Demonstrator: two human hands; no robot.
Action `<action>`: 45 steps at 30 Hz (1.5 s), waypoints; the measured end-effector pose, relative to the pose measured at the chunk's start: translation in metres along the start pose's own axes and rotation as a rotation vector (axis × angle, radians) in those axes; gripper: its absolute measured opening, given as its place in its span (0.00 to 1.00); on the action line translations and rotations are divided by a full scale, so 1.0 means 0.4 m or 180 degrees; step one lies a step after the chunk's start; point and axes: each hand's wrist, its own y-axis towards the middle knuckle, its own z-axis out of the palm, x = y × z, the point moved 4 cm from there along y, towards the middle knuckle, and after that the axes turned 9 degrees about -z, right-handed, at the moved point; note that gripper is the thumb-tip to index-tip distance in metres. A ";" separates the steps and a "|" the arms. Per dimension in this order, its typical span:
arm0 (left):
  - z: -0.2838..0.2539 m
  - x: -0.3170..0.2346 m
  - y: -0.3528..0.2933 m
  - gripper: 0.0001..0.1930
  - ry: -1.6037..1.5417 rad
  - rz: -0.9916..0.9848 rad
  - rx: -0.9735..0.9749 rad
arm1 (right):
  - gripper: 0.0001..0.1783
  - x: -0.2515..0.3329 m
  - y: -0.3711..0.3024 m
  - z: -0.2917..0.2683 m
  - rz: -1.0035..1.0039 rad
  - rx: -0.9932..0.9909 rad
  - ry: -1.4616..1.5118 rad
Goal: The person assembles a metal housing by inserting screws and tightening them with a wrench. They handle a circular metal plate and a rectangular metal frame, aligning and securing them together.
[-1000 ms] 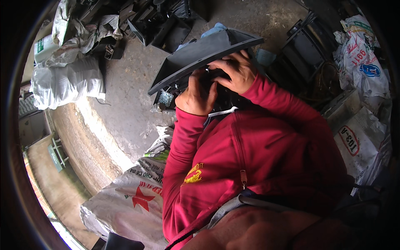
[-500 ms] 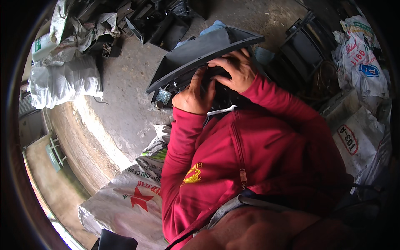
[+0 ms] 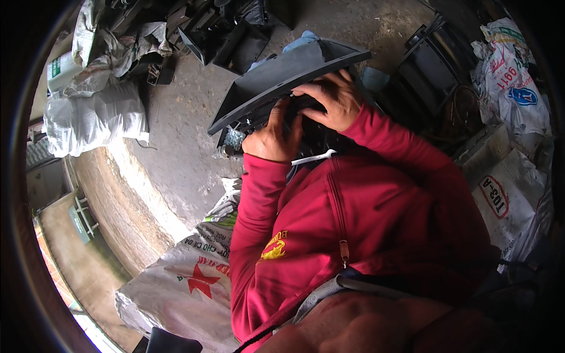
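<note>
Dark grey casing [image 3: 276,79], upper centre, mid-work, remainder unclear; left hand [image 3: 268,140], right hand [image 3: 336,105] curled at underside, fingers' grip hidden.

Lighting: mixed; strong light from the left, dim toward the upper right. Highlights: pale strip of ground [image 3: 144,188], nearly white; glare on the white plastic bag [image 3: 97,120]. Shadows: deep beneath the grey casing [image 3: 279,76] and between the hands [image 3: 335,105], fine detail lost there; right side of the red jacket [image 3: 376,217] darkened. Optics: fisheye; straight edges bow toward the rim, corners black, faint bluish fringe at left. Focus: fairly clear centrally; lowest foreground soft.
</note>
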 end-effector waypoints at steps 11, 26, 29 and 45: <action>0.000 0.008 -0.002 0.27 -0.0904 -0.0473 0.0371 | 0.35 0.014 -0.012 -0.015 0.0384 -0.0021 -0.0085; -0.003 0.017 0.011 0.33 -0.3388 -0.1677 0.1875 | 0.30 0.047 0.011 -0.014 0.0532 0.0095 -0.0089; 0.004 0.023 -0.002 0.35 -0.3819 -0.1855 0.2057 | 0.28 0.040 0.003 -0.009 0.0468 -0.0012 -0.0078; 0.035 0.035 -0.035 0.39 -0.3360 -0.1332 0.1654 | 0.29 0.029 -0.018 0.007 0.0226 -0.0203 -0.0224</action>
